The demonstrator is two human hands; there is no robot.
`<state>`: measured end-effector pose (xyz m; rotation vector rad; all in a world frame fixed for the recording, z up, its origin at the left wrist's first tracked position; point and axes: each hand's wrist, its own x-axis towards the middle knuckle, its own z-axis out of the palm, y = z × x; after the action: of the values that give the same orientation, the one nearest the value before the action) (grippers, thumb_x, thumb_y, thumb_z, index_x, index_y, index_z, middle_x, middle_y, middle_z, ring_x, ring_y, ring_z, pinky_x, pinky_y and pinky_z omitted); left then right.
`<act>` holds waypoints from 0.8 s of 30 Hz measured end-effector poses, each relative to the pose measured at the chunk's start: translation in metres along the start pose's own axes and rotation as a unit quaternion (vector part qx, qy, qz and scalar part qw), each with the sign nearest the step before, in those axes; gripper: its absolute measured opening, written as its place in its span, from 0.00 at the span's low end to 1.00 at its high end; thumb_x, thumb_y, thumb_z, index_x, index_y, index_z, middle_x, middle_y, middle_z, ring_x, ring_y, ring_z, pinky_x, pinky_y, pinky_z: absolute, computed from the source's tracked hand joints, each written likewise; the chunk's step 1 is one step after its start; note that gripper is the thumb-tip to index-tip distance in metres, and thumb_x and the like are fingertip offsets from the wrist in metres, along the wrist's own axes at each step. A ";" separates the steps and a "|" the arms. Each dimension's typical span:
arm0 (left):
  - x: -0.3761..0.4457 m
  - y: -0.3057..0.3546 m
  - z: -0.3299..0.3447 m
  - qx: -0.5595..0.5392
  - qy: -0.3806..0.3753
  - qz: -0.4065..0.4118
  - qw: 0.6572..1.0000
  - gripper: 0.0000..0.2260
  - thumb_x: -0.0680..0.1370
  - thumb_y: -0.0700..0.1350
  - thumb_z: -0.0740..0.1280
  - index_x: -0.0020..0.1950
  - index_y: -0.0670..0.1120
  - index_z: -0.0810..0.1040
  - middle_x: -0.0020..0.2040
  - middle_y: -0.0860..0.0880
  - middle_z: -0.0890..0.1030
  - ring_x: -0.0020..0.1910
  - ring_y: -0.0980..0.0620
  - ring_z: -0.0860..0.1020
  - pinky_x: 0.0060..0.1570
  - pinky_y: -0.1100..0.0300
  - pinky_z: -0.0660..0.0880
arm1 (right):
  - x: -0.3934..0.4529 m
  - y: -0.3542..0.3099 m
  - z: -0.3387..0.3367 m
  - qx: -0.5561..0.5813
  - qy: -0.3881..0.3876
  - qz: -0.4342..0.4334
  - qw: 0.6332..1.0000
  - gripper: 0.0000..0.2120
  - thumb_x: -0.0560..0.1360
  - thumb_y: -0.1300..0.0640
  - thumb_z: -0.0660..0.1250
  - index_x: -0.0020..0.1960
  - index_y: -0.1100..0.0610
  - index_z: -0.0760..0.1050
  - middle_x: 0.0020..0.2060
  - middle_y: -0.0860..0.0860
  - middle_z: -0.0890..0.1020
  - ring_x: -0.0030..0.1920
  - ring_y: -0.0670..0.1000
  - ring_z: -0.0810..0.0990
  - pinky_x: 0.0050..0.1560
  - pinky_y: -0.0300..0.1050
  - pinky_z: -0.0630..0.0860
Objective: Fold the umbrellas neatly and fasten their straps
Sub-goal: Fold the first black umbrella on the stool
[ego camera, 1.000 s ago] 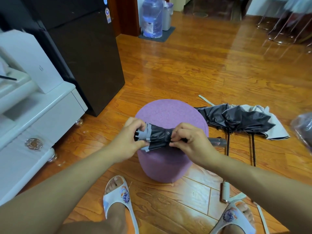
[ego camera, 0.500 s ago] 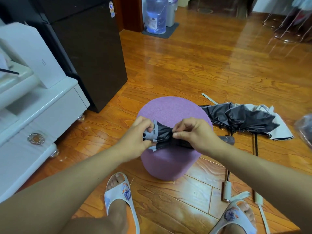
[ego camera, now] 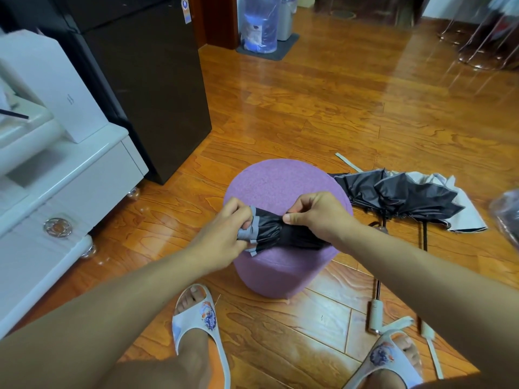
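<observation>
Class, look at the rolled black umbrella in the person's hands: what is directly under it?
Under the rolled umbrella is the round purple stool, on the wooden floor. The left hand and right hand grip it, hiding its strap and whether it touches the stool.

The right hand has been slid leftward along the folded umbrella, the strap snap now covered.
</observation>
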<state>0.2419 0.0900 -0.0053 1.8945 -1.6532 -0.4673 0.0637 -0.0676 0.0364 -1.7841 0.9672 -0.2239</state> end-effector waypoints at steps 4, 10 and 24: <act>0.000 -0.001 0.000 -0.011 -0.009 -0.009 1.000 0.24 0.66 0.31 0.72 0.44 0.54 0.61 0.49 0.55 0.64 0.44 0.50 0.67 0.44 0.42 0.73 | 0.001 0.002 0.001 -0.051 -0.012 -0.002 0.999 0.04 0.71 0.59 0.78 0.39 0.55 0.85 0.42 0.49 0.87 0.44 0.45 0.83 0.49 0.37 0.77; -0.001 0.001 0.000 0.011 -0.017 -0.015 1.000 0.22 0.68 0.33 0.72 0.44 0.53 0.62 0.49 0.54 0.64 0.44 0.48 0.69 0.43 0.42 0.73 | 0.004 -0.001 0.004 -0.069 -0.022 0.015 0.997 0.04 0.72 0.57 0.78 0.39 0.54 0.85 0.36 0.45 0.85 0.39 0.41 0.81 0.43 0.35 0.74; -0.004 -0.001 0.000 0.028 -0.047 -0.020 0.998 0.22 0.69 0.36 0.72 0.43 0.55 0.61 0.49 0.54 0.63 0.43 0.50 0.70 0.41 0.46 0.74 | 0.020 -0.009 -0.001 -0.271 -0.112 0.040 0.955 0.15 0.73 0.46 0.76 0.40 0.52 0.72 0.36 0.48 0.75 0.38 0.49 0.72 0.35 0.42 0.66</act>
<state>0.2420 0.0936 -0.0067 1.9775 -1.7071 -0.5380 0.0810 -0.0810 0.0384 -2.1994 0.9911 0.3230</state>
